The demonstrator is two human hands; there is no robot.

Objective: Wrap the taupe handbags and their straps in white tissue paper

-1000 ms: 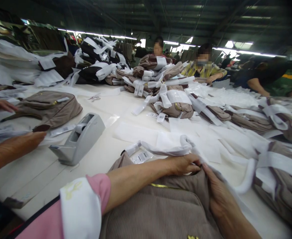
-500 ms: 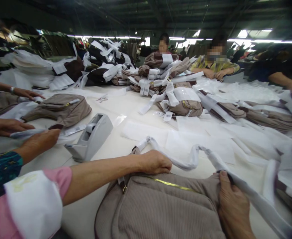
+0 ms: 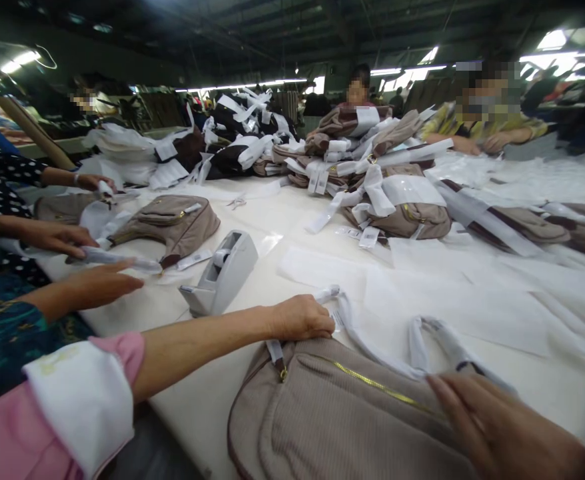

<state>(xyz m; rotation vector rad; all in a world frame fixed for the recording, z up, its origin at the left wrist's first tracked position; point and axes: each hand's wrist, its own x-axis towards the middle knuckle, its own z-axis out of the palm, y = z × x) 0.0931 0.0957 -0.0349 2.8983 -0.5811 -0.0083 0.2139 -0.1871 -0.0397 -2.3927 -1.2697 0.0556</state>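
Observation:
A taupe corduroy bag (image 3: 362, 413) with a gold zipper lies at the table's front edge before me. My left hand (image 3: 303, 317) is closed on its top edge, near the left end of the zipper. My right hand (image 3: 502, 413) lies over the bag's right side with fingers stretched out together, gripping nothing that I can see; some fingertips are hidden. The bag's strap (image 3: 357, 330), wrapped in white paper, loops on the table behind the bag. A small printed tag (image 3: 336, 320) shows just beyond my left fingers.
A grey tape dispenser (image 3: 225, 273) stands left of the bag. Co-workers' hands (image 3: 97, 283) handle another taupe bag (image 3: 177, 223) at the left. Wrapped bags (image 3: 407, 220) pile up at the back. White paper sheets (image 3: 422, 300) lie on the right of the table (image 3: 267, 213).
My right hand has let go of the bag's right end and moved over its front. The left hand keeps its grip. The view has swung left. A co-worker's hand has opened off a strap.

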